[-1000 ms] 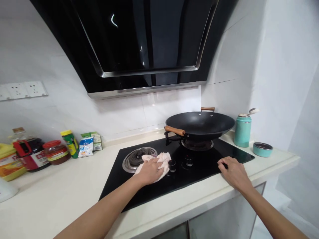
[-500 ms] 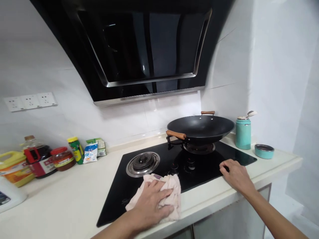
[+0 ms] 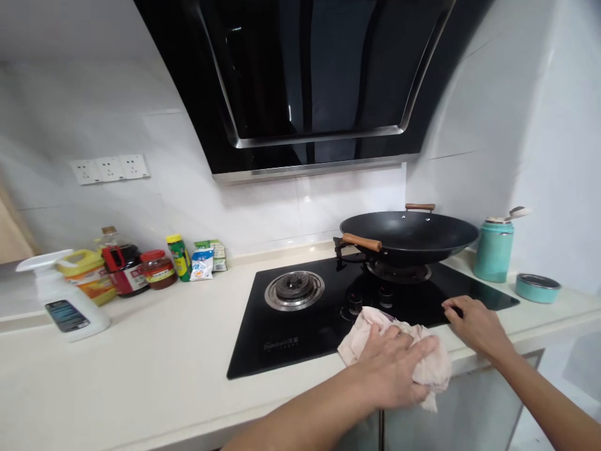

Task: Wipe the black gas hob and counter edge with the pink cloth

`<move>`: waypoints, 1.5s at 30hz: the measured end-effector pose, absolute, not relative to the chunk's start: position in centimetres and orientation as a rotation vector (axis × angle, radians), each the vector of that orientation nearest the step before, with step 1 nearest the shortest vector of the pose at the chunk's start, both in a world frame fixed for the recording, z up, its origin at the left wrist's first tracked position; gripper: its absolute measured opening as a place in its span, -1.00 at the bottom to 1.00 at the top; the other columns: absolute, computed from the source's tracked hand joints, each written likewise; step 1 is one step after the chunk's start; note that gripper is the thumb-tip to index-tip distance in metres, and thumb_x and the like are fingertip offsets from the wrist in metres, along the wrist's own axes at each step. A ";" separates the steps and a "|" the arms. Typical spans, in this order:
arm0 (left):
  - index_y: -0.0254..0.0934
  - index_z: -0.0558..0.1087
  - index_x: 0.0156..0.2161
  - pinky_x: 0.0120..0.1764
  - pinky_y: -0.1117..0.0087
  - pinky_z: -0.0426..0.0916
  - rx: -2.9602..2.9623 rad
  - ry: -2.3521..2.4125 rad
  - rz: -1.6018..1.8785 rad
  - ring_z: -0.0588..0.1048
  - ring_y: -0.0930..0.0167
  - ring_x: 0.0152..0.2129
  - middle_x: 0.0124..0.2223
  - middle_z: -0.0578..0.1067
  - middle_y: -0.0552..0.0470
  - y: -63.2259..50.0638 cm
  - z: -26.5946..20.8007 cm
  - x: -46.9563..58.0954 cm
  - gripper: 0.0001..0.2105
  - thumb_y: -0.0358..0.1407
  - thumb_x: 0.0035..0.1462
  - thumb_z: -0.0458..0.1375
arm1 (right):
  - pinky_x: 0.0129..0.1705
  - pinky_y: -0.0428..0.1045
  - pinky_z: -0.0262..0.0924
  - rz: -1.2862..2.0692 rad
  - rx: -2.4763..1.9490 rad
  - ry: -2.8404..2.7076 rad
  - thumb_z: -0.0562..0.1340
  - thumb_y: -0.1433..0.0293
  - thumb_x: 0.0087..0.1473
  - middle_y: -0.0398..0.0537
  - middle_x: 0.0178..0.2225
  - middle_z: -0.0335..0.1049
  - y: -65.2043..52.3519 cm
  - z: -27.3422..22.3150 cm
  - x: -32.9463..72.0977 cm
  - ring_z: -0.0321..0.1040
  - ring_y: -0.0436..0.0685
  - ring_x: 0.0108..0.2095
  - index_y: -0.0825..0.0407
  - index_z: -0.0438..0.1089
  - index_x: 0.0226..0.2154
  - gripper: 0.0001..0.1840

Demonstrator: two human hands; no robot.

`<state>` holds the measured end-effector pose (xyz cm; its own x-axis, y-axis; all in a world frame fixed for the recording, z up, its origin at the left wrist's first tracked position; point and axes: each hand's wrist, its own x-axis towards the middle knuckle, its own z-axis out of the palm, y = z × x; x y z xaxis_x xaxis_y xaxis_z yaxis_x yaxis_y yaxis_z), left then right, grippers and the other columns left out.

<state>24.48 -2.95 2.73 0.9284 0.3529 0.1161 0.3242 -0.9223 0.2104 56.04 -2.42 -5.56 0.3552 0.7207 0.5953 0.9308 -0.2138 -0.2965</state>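
Observation:
A pale pink cloth (image 3: 425,369) is under my left hand (image 3: 394,373), whose fingers press and bunch it at the front edge of the black glass gas hob (image 3: 300,347). Part of the cloth hangs over the counter's front edge. My right hand (image 3: 476,326) rests by the hob's front right edge with its fingers curled in; nothing shows in them. Just behind the cloth are two black control knobs (image 3: 355,303). A black wok (image 3: 413,235) with wooden handles sits on the right burner, and the left burner (image 3: 294,290) is bare.
At the right stand a turquoise jar (image 3: 494,252) with a spoon-like utensil on top and a turquoise bowl (image 3: 538,288). On the left are a white spray bottle (image 3: 70,307), a dark sauce bottle (image 3: 124,269), a red-lidded jar (image 3: 158,269) and seasoning packets (image 3: 203,263). A black range hood (image 3: 319,81) overhangs the hob.
My left hand has slid the cloth rightward along the hob's front edge, close to my right hand. My right hand stays near the same spot. The view has turned left.

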 end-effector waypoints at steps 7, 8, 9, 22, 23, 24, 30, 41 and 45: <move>-0.03 0.17 0.35 0.26 0.05 0.13 2.952 0.709 0.484 0.34 0.19 0.14 0.25 0.41 -0.05 -4.1 2.8 12.3 -0.34 0.06 0.20 0.18 | -0.11 0.14 0.24 -0.426 -2.046 -1.456 0.01 0.18 0.18 -0.01 -0.04 0.49 -2.3 -5.9 56.3 0.40 0.27 -0.09 -0.07 0.52 -0.19 -0.59; -0.02 0.22 0.32 0.23 0.10 0.18 2.955 0.753 0.497 0.38 0.20 0.12 0.23 0.44 -0.04 -3.9 2.5 10.1 -0.33 0.04 0.16 0.24 | -0.11 0.14 0.25 -0.424 -2.055 -1.469 0.00 0.18 0.20 0.00 -0.03 0.49 -2.3 -5.8 56.2 0.40 0.27 -0.09 -0.07 0.51 -0.17 -0.58; -0.03 0.24 0.31 0.23 0.10 0.20 2.978 0.808 0.508 0.39 0.19 0.12 0.23 0.45 -0.04 -3.6 2.1 7.8 -0.32 0.00 0.11 0.28 | -0.09 0.15 0.25 -0.421 -2.065 -1.480 -0.01 0.18 0.21 0.00 -0.01 0.48 -2.3 -5.7 56.1 0.39 0.27 -0.08 -0.07 0.51 -0.15 -0.57; 0.22 0.34 0.27 0.13 -0.08 0.33 2.893 1.858 0.180 0.38 -0.06 0.19 0.27 0.44 -0.09 -4.2 0.8 -12.3 -0.23 0.01 -0.11 0.40 | -0.02 0.20 0.23 -0.387 -2.118 -1.507 -0.02 0.20 0.24 0.05 0.04 0.44 -3.1 -5.1 55.6 0.36 0.30 -0.03 -0.05 0.50 -0.06 -0.55; 0.19 0.33 0.29 0.12 -0.03 0.36 2.893 1.840 0.178 0.38 -0.04 0.20 0.29 0.41 -0.09 -4.4 0.8 -12.5 -0.22 0.01 -0.09 0.39 | -0.03 0.20 0.24 -0.385 -2.111 -1.511 -0.02 0.19 0.23 0.06 0.04 0.44 -3.0 -5.3 55.8 0.36 0.31 -0.03 -0.05 0.50 -0.06 -0.54; 0.16 0.32 0.30 0.13 0.01 0.38 2.910 1.817 0.186 0.37 -0.04 0.21 0.31 0.39 -0.09 -4.5 0.7 -12.6 -0.22 0.02 -0.08 0.39 | -0.04 0.20 0.24 -0.385 -2.105 -1.512 -0.02 0.18 0.23 0.07 0.04 0.43 -3.0 -5.5 56.0 0.36 0.32 -0.03 -0.04 0.50 -0.06 -0.54; 0.10 0.32 0.31 0.15 0.04 0.39 3.017 1.739 0.295 0.36 -0.01 0.23 0.33 0.37 -0.09 -4.1 -0.6 -13.6 -0.24 0.21 0.00 0.28 | -0.03 0.24 0.24 -0.379 -2.097 -1.489 -0.03 0.15 0.22 0.07 0.04 0.44 -2.5 -6.2 56.6 0.35 0.35 -0.03 -0.06 0.50 -0.08 -0.53; -0.06 0.43 0.23 0.24 0.24 0.28 2.574 1.512 0.243 0.35 0.22 0.26 0.32 0.39 -0.02 -5.4 5.3 -14.5 -0.48 -0.15 0.13 0.18 | -0.04 0.24 0.21 -0.344 -2.182 -1.512 -0.08 0.13 0.24 0.14 0.10 0.41 -2.5 -6.0 57.1 0.35 0.39 0.01 -0.07 0.51 -0.05 -0.47; -0.12 0.51 0.10 0.10 0.28 0.39 2.231 1.540 0.290 0.55 0.26 0.00 0.05 0.61 0.05 -3.2 8.1 -16.1 -0.57 -0.04 0.22 0.03 | -0.06 0.25 0.22 -0.325 -2.194 -1.505 -0.07 0.12 0.21 0.16 0.11 0.41 -2.2 -6.2 57.5 0.36 0.41 0.00 -0.08 0.51 -0.06 -0.47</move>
